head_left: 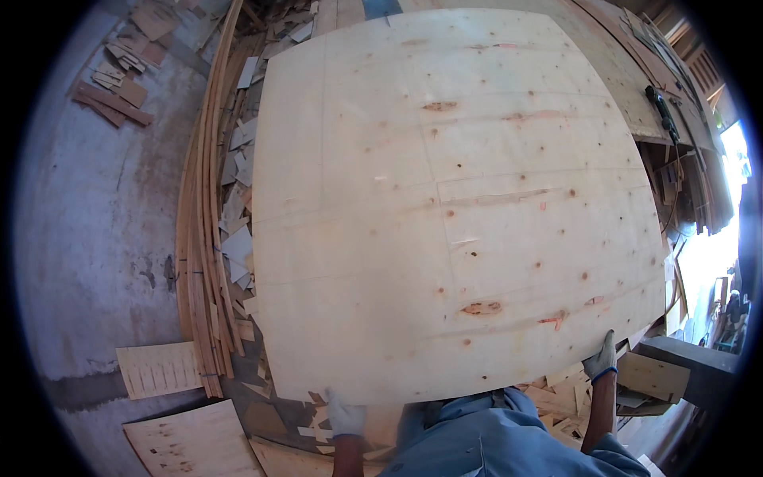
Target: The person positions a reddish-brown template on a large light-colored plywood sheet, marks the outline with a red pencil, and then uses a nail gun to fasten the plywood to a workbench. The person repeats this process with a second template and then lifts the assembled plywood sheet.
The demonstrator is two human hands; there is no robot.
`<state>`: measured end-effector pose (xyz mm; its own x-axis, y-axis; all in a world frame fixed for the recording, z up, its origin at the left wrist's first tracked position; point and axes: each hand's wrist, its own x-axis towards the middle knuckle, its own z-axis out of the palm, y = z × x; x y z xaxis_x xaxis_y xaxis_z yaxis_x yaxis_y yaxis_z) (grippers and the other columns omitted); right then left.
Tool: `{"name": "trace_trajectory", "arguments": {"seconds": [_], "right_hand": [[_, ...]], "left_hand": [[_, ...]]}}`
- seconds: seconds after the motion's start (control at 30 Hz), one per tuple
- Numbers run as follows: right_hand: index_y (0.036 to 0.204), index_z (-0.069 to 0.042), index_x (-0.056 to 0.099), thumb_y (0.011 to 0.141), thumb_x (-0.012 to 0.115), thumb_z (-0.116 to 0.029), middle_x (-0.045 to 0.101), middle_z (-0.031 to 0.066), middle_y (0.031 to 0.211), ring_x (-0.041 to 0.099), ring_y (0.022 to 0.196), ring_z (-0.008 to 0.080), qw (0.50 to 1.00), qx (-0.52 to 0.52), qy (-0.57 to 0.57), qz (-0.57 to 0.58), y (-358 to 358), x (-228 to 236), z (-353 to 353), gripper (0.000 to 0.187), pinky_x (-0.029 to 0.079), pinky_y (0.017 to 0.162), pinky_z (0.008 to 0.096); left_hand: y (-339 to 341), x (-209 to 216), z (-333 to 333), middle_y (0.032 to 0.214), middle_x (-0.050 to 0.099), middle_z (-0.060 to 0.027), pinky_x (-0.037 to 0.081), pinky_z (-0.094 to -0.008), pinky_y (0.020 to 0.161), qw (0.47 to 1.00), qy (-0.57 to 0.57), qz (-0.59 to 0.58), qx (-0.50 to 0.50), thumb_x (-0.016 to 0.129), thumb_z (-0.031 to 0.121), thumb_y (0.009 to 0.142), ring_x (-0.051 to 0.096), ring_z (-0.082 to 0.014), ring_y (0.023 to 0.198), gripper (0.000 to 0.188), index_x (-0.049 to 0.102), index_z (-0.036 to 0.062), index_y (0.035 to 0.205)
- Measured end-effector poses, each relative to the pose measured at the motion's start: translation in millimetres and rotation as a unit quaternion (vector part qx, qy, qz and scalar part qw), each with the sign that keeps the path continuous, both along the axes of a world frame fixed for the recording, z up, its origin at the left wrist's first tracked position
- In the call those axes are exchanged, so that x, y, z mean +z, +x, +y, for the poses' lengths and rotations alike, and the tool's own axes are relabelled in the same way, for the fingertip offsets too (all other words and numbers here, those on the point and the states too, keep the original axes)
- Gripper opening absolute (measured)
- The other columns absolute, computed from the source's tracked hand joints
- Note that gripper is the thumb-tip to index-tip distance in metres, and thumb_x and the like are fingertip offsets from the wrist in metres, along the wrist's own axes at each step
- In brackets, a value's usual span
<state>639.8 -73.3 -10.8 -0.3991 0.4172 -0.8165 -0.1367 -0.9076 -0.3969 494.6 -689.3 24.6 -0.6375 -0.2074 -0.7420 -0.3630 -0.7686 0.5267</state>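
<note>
A large pale plywood sheet with knots, seams and a few reddish marks fills the middle of the head view. My left hand, in a light work glove, grips its near edge toward the left. At the near right edge, my gloved right hand has its thumb side on top of the sheet. The fingers of both hands are partly hidden by the board. The sheet's near edge lies close to my body, and its far part reaches over the workbench.
Long wooden strips run along the left, beside heaped offcuts. Smaller boards lie at the lower left. A dark green tool rests on the bench. At the right, a grey beam stands near my right hand.
</note>
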Motion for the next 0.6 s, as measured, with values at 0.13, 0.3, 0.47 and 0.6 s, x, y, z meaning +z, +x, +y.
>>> {"name": "trace_trajectory", "arguments": {"seconds": [0.13,0.3,0.47,0.6], "right_hand": [[0.149,-0.011,0.04,0.105,0.041,-0.052,0.048,0.0119,0.15,0.049,0.135,0.0325,1.0,0.004,-0.004,0.011,-18.6,-4.8,9.3,0.06,0.04,0.112,0.0537],[0.148,-0.01,0.041,0.105,0.043,-0.05,0.049,0.0104,0.148,0.049,0.134,0.0313,0.999,-0.016,0.004,-0.03,-53.6,8.8,8.6,0.059,0.039,0.113,0.0496],[0.149,-0.011,0.041,0.104,0.044,-0.052,0.05,0.0122,0.149,0.051,0.133,0.0343,1.0,0.003,0.013,0.02,-48.1,-30.7,33.9,0.06,0.042,0.111,0.0556],[0.148,-0.011,0.042,0.104,0.044,-0.052,0.051,0.0122,0.148,0.052,0.132,0.0343,0.999,0.016,0.052,0.004,-52.9,-38.3,48.5,0.06,0.043,0.11,0.0549]], "left_hand": [[-19.6,-8.4,0.3,0.131,0.059,-0.0117,0.048,-0.0369,0.104,0.999,0.009,-0.034,-0.009,0.045,0.039,0.107,0.057,-0.0238,0.119,0.044,0.052,0.0042,0.133],[-34.8,-22.6,-6.9,0.139,0.053,-0.0109,0.04,-0.0456,0.112,0.99,-0.07,-0.005,-0.118,0.042,0.051,0.105,0.05,-0.0294,0.128,0.057,0.045,0.0075,0.141],[-64.9,-4.0,13.6,0.144,0.049,-0.0105,0.035,-0.0481,0.115,0.999,-0.003,-0.029,-0.014,0.047,0.05,0.104,0.044,-0.0292,0.134,0.058,0.041,0.0091,0.145],[-75.0,-15.3,15.3,0.146,0.047,-0.01,0.032,-0.05,0.117,1.0,0.015,-0.015,-0.006,0.049,0.048,0.104,0.041,-0.0294,0.136,0.058,0.038,0.0091,0.146]]}}
